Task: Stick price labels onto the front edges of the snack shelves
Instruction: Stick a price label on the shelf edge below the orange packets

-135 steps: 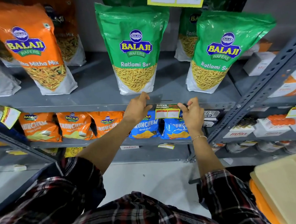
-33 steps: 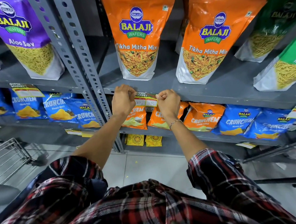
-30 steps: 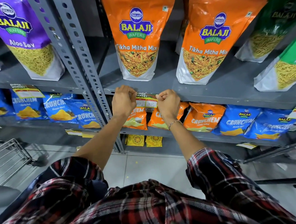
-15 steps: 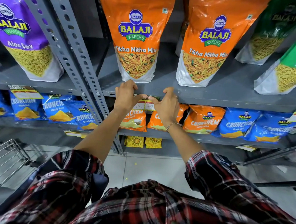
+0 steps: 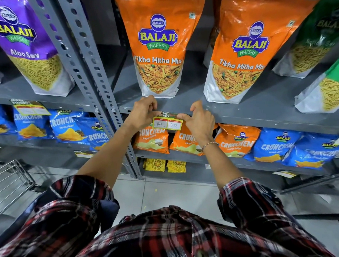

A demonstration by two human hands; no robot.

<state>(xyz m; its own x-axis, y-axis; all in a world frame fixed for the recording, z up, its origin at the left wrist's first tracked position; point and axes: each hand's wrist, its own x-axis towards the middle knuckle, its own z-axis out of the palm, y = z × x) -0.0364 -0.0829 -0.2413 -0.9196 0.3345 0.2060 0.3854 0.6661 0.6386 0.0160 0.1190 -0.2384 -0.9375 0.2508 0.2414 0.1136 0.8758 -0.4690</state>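
- The price label (image 5: 167,123) sits on the front edge of the grey shelf (image 5: 258,112), just below the left orange pouch (image 5: 159,48). Its lower part hangs past the edge, over the small orange packets (image 5: 152,138) on the tier beneath.
- The left hand (image 5: 144,113) has curled fingers, fingertips pinching the label's left end against the shelf lip.
- The right hand (image 5: 200,119) has its thumb and forefinger pressed together on the label's right end; its other fingers rest up on the shelf top. A thin bracelet (image 5: 209,145) circles that wrist.
- The label shows two white boxes with handwritten "80" and "40".
- Just left of the left hand stands a perforated grey post (image 5: 95,79), slanting across the view; little room lies between it and the knuckles.
- To the right, the shelf lip runs bare past the second orange pouch (image 5: 243,51) towards the green pouches (image 5: 323,81).
- Left of the post, a purple pouch (image 5: 29,49) stands on the neighbouring shelf, where another label (image 5: 31,110) already hangs above blue packets (image 5: 66,126).
- More blue packets (image 5: 273,148) crowd the lower tier at right.
- Below the forearms the tiled floor (image 5: 164,189) lies open; a wire trolley (image 5: 8,180) stands at the left edge.
- Plaid sleeves (image 5: 74,200) are rolled back above the elbows.
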